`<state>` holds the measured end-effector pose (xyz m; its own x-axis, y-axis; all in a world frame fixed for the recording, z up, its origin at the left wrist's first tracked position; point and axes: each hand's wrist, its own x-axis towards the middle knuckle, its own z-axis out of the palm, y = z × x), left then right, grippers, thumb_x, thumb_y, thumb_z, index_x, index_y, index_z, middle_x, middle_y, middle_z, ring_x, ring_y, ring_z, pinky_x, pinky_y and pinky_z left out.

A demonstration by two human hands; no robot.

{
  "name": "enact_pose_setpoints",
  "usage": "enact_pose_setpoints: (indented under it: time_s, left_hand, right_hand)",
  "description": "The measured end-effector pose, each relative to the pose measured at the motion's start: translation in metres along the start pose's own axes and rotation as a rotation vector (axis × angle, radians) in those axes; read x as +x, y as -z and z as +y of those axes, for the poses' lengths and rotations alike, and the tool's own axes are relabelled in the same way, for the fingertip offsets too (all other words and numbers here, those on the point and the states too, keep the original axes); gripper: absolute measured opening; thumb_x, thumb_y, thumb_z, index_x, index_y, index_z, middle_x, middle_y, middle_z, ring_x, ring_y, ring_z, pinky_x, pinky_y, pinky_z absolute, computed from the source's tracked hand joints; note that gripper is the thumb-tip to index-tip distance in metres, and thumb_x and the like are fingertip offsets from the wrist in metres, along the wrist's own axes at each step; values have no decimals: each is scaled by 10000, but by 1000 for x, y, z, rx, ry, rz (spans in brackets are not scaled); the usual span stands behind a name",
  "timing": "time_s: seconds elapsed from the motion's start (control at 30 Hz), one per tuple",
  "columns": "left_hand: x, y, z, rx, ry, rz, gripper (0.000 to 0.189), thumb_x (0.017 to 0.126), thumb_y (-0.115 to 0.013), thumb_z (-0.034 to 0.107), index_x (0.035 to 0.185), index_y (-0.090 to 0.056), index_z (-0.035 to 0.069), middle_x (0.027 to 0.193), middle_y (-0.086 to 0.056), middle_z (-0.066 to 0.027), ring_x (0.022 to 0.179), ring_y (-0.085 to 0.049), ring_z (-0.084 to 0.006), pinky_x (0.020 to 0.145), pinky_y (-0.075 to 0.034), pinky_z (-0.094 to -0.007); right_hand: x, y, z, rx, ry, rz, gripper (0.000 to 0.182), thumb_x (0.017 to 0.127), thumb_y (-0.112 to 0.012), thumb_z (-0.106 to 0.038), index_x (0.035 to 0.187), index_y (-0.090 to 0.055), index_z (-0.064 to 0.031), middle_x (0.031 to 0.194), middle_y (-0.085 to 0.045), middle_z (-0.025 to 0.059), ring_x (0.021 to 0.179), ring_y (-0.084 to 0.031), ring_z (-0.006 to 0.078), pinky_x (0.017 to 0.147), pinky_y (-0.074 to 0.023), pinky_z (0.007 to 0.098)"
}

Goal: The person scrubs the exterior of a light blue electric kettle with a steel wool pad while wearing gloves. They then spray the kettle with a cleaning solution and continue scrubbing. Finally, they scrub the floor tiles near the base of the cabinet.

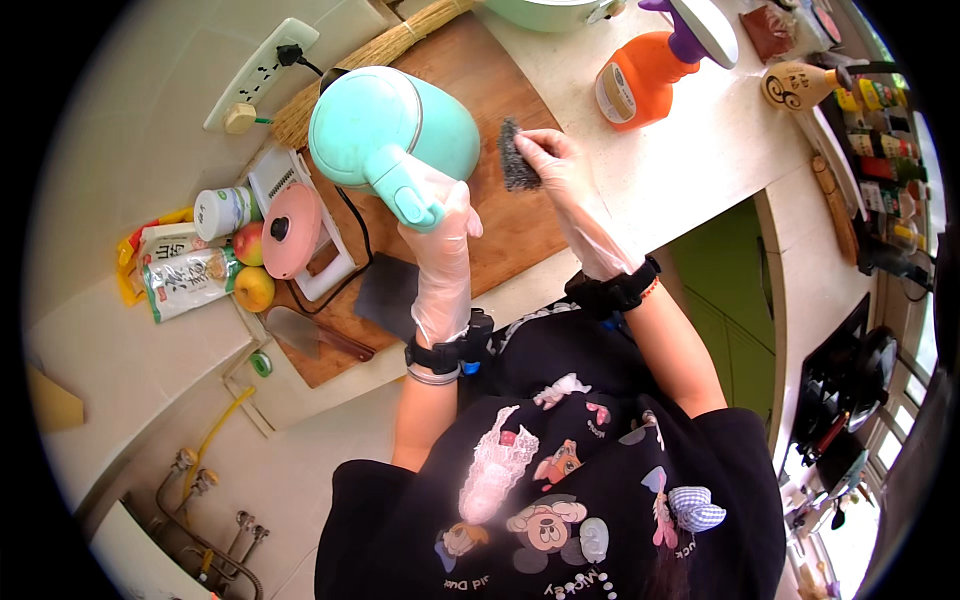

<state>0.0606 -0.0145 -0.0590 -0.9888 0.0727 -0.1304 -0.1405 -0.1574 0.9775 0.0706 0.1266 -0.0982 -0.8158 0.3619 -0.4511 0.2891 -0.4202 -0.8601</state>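
My left hand (442, 225), in a clear plastic glove, is closed on the handle of a mint-green electric kettle (450, 124), whose lid is shut. The kettle is over a wooden board (510, 232); whether it touches the board I cannot tell. Also gloved, my right hand (555, 161) pinches a dark grey scouring pad (516, 157) between thumb and fingers, to the right of the kettle and apart from it. An orange spray bottle (645, 82) with a purple and white head stands beyond my right hand.
A knife (322, 334), a dark grey cloth or sheet (388, 292) and a black cord (366, 225) lie on the board. Left are a pink lid (292, 231), a white slicer frame (330, 274), fruit (254, 289) and packets (191, 281). A straw brush (375, 52) lies behind the kettle.
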Motion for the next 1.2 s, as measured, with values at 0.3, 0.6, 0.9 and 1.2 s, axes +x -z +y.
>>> enact_pose_setpoints:
  time_s: [0.3, 0.6, 0.9, 1.2]
  left_hand:
    - [0, -4, 0, -43, -39, -13, 249, 769, -501, -27, 545, -441, 66, 448, -447, -33, 365, -416, -124, 392, -357, -244]
    - [1, -7, 2, -16, -39, -11, 307, 752, -472, -50, 478, -412, 75, 425, -431, -32, 365, -408, -118, 389, -347, -243]
    - [-1, -8, 2, -20, -19, 29, 263, 760, -503, -36, 538, -412, 71, 443, -442, -27, 365, -411, -113, 381, -352, -241]
    - [-1, 4, -10, 95, -116, -93, 210, 821, -497, 82, 647, -380, 84, 445, -374, -5, 376, -362, -106, 394, -340, -243]
  right_hand:
    - [-1, -36, 16, -253, 182, -14, 334, 820, -656, -177, 1081, -578, 16, 946, -643, 120, 839, -607, 162, 736, -495, 269]
    - [1, -28, 24, -248, 326, -77, 296, 793, -665, -140, 1047, -601, -3, 901, -632, 146, 785, -619, 221, 700, -493, 294]
    - [7, -24, 31, -647, 1263, -54, 341, 645, -665, -54, 982, -641, -100, 850, -613, 43, 749, -611, 217, 643, -514, 312]
    - [10, -27, 31, -635, 1359, -133, 485, 571, -675, 12, 1048, -633, -64, 979, -590, 61, 838, -595, 232, 675, -495, 314]
